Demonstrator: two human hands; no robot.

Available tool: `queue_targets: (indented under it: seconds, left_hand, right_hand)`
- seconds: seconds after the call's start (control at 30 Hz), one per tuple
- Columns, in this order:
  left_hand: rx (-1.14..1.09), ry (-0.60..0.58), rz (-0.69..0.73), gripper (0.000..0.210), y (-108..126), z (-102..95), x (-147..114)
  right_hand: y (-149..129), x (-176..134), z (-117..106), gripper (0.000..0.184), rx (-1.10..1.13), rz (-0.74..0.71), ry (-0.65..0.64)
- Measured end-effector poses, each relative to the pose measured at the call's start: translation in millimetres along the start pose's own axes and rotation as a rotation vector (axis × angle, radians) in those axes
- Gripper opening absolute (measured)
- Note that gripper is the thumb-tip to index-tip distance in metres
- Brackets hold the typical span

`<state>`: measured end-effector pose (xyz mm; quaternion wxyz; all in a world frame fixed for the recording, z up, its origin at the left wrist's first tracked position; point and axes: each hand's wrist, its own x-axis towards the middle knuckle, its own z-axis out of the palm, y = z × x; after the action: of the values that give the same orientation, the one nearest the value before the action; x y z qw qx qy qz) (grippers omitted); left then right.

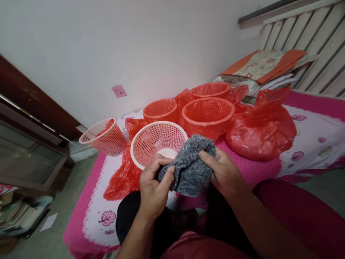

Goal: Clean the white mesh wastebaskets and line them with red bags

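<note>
Both our hands closed on grey knit cloth [190,169]: left hand [153,187] pinches its left edge, right hand [222,172] grips right side. Cloth held just before white mesh basket [151,142], above pink bedsheet [258,169].

Grey knitted cloth [190,167], speckled dark and light, soft and bunched into a rounded lump. Held off the bed between both hands, gripped at either side: left hand [153,187] pinching the lower left edge with thumb on top, right hand [222,171] clasping the right edge. Folded over at the top, hanging loose below. Just in front of the white mesh basket [157,142], overlapping its near rim.
</note>
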<state>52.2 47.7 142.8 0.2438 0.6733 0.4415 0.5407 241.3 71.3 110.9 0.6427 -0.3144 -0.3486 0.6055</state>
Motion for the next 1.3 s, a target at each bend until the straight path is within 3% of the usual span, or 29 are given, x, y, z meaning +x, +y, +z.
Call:
queue_targets:
  seconds: [0.1,0.17,0.37,0.5,0.57,0.67,0.77,0.9,1.13,1.3]
  left_hand:
    - [-0.084,0.049,-0.090,0.011,14.4,-9.3,11.3]
    - [-0.117,-0.003,-0.158,0.015,14.3,-14.8,21.3]
    - [0.023,-0.372,-0.195,0.021,-3.8,-32.0,39.0]
    - [0.072,-0.645,-0.206,0.017,1.4,-54.1,41.6]
    - [0.107,-0.679,-0.167,0.018,4.9,-64.6,43.0]
    - [0.088,-0.568,-0.144,0.025,5.0,-73.7,41.4]
    - [0.117,-0.432,-0.219,0.025,2.0,-74.9,33.6]
    - [0.107,-0.354,-0.278,0.024,-1.2,-71.9,21.4]
    - [-0.124,-0.187,-0.516,0.034,-20.8,-51.8,18.0]
    - [-0.117,-0.087,-0.505,0.043,-26.1,-35.6,16.7]
  right_hand:
    - [-25.4,-1.3,-11.6,0.028,-0.123,-0.093,0.029]
    - [-38.7,1.5,-25.6,0.024,-0.286,-0.138,-0.002]
    - [-50.3,13.2,-65.5,0.024,-0.987,-0.348,-0.035]
    - [-61.0,10.5,-71.2,0.026,-1.055,-0.391,-0.167]
    - [-68.7,7.6,-70.1,0.029,-1.070,-0.403,-0.255]
    - [-74.7,3.8,-67.5,0.036,-1.085,-0.353,-0.322]
    - [-73.2,1.5,-65.8,0.038,-1.073,-0.243,-0.357]
    - [-69.4,1.5,-67.2,0.035,-1.015,-0.173,-0.417]
    - [-55.0,10.2,-68.0,0.031,-0.976,-0.158,-0.308]
    - [-37.2,13.2,-58.8,0.035,-0.831,-0.110,-0.253]
